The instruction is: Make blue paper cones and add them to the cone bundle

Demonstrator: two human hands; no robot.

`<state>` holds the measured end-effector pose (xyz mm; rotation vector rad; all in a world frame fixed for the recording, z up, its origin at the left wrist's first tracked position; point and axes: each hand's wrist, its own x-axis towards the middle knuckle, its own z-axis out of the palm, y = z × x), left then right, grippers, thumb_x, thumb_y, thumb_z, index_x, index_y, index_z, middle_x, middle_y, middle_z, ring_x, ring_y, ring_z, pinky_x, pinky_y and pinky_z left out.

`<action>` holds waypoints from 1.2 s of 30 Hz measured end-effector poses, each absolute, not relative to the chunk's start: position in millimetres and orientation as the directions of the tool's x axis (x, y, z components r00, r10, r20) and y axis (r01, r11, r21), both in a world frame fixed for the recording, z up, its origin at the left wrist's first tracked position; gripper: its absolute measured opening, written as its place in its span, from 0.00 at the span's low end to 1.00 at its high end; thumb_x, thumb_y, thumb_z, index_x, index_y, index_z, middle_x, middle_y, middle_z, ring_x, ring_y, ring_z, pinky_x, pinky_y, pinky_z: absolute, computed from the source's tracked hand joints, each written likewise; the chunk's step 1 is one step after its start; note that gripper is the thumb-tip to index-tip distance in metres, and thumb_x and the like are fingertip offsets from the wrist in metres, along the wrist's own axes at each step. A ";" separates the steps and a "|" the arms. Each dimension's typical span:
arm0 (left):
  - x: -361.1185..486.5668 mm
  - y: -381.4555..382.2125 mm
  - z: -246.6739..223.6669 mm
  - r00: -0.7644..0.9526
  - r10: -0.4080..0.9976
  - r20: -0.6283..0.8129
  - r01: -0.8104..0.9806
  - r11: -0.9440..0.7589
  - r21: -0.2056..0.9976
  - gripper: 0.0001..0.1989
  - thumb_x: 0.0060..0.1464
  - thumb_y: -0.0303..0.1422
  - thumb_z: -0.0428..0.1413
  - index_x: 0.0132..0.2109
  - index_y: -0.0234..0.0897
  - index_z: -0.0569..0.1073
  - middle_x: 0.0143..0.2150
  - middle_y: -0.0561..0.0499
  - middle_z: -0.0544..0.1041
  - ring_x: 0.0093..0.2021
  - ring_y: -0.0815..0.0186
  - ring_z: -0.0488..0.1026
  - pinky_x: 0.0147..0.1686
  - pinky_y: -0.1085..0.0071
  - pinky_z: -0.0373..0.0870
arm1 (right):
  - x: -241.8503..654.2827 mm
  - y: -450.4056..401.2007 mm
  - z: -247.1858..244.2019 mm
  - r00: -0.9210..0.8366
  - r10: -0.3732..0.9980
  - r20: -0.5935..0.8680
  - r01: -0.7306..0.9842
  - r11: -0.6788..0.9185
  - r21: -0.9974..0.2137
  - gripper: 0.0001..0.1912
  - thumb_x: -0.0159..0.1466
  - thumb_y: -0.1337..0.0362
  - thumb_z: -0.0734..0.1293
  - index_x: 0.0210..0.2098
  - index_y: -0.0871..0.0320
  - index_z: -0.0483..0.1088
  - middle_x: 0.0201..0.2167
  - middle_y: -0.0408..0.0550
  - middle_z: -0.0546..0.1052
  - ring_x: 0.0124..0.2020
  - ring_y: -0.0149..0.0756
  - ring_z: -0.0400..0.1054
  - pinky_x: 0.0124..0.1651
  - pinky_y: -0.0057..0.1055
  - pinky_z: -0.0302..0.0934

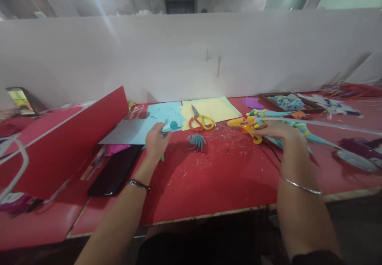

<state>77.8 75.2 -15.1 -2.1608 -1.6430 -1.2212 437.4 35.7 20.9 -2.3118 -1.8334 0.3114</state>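
"Seeing risks?"
"Glue gun (246, 124), right of centre: swung left, it could drip on the curled blue piece (197, 139) mid-frame. Right hand (273, 130): fingers bent at gun's handle, hold unclear; left hand (156, 139): half-curled, hold unclear."

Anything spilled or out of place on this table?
Yes: pale, stringy scraps litter the red tabletop beside the teal curled piece and near the yellow hot-glue gun. They look like stray debris, possibly dried glue.
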 end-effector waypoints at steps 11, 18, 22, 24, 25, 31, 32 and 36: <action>78.7 76.3 -18.3 0.052 0.745 0.665 0.836 -0.396 0.379 0.05 0.44 0.27 0.50 0.23 0.36 0.62 0.23 0.55 0.62 0.24 0.71 0.59 0.25 0.75 0.54 | 416.8 18.7 37.8 0.236 0.913 -0.334 0.934 -0.307 -0.181 0.21 0.54 0.59 0.61 0.08 0.59 0.58 0.09 0.45 0.63 0.11 0.26 0.53 0.20 0.29 0.46; 79.3 81.1 -26.2 0.140 0.783 0.607 0.689 -0.517 0.508 0.03 0.46 0.29 0.49 0.26 0.36 0.65 0.23 0.56 0.63 0.24 0.72 0.60 0.26 0.77 0.57 | 344.2 32.7 23.9 -0.376 0.905 0.199 0.712 0.420 -0.563 0.06 0.54 0.63 0.62 0.24 0.58 0.68 0.21 0.42 0.71 0.23 0.28 0.63 0.25 0.24 0.55; 79.7 80.9 -27.3 0.205 0.784 0.586 0.644 -0.559 0.522 0.04 0.45 0.30 0.49 0.25 0.35 0.64 0.21 0.56 0.61 0.24 0.72 0.59 0.25 0.77 0.57 | 303.8 42.1 4.9 -0.353 0.817 0.455 0.585 0.573 -0.574 0.08 0.57 0.64 0.62 0.35 0.58 0.70 0.31 0.46 0.73 0.30 0.29 0.65 0.32 0.26 0.58; 80.3 80.3 -26.7 0.200 0.791 0.578 0.644 -0.550 0.531 0.04 0.45 0.30 0.48 0.25 0.35 0.64 0.22 0.56 0.62 0.24 0.72 0.59 0.25 0.77 0.57 | 292.4 44.6 -2.9 -0.410 0.782 0.470 0.588 0.620 -0.519 0.10 0.58 0.65 0.61 0.39 0.58 0.70 0.37 0.49 0.71 0.35 0.31 0.65 0.36 0.28 0.59; 80.8 79.9 -26.2 0.191 0.795 0.576 0.644 -0.544 0.537 0.04 0.45 0.30 0.48 0.26 0.35 0.65 0.22 0.56 0.63 0.24 0.72 0.59 0.25 0.77 0.57 | 288.9 45.6 -6.0 -0.431 0.774 0.464 0.595 0.630 -0.498 0.11 0.59 0.65 0.60 0.40 0.57 0.70 0.38 0.49 0.71 0.37 0.32 0.65 0.37 0.29 0.59; 84.4 76.2 -22.4 0.169 0.802 0.573 0.634 -0.534 0.559 0.03 0.43 0.29 0.48 0.26 0.35 0.66 0.23 0.55 0.63 0.24 0.72 0.59 0.25 0.77 0.57 | 284.7 50.0 -15.2 -0.480 0.767 0.426 0.632 0.639 -0.438 0.11 0.59 0.70 0.59 0.37 0.57 0.71 0.34 0.47 0.72 0.35 0.32 0.65 0.38 0.29 0.58; 84.6 75.7 -21.9 0.172 0.801 0.573 0.635 -0.535 0.557 0.03 0.43 0.29 0.48 0.26 0.35 0.66 0.23 0.55 0.63 0.24 0.72 0.59 0.25 0.77 0.57 | 285.2 50.3 -15.7 -0.468 0.772 0.430 0.634 0.633 -0.445 0.10 0.58 0.70 0.60 0.37 0.58 0.71 0.34 0.47 0.73 0.33 0.31 0.65 0.37 0.28 0.58; 83.9 75.4 -21.4 0.188 0.794 0.578 0.642 -0.545 0.540 0.03 0.44 0.29 0.48 0.26 0.35 0.65 0.22 0.56 0.62 0.24 0.72 0.58 0.25 0.77 0.56 | 288.1 49.9 -17.0 -0.390 0.797 0.461 0.623 0.598 -0.505 0.07 0.57 0.68 0.62 0.34 0.58 0.71 0.30 0.45 0.74 0.27 0.28 0.64 0.31 0.25 0.57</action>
